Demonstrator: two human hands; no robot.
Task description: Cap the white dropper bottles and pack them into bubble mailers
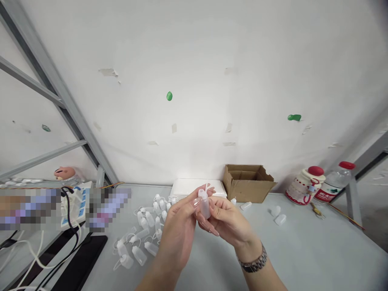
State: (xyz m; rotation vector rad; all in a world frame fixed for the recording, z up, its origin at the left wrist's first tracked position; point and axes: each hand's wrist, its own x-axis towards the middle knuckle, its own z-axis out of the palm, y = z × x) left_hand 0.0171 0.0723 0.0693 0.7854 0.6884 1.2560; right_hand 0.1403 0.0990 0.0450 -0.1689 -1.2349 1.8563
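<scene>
Both hands come together in front of me around one small translucent plastic squeeze bottle (pixel 205 207) with a white cap and a thin spout pointing up. My left hand (pixel 185 210) is closed on its cap end from the left. My right hand (pixel 222 216) grips the bottle's body from the right, thumb against its side. To the left of my left hand lies a loose pile of similar small bottles (pixel 139 254) with looped cap straps, some partly hidden by that hand. Behind the hands is a stack of white flat boxes or sheets (pixel 182 186).
A cardboard box (pixel 248 190), its top uncovered, stands at the back. Small white pieces (pixel 280 219) lie right of it. Farther right are a red-lidded jug (pixel 303 186), a clear bottle (pixel 336 182) and keys (pixel 317 211). At left are a power strip (pixel 74 206), cables and a black slab (pixel 86 262).
</scene>
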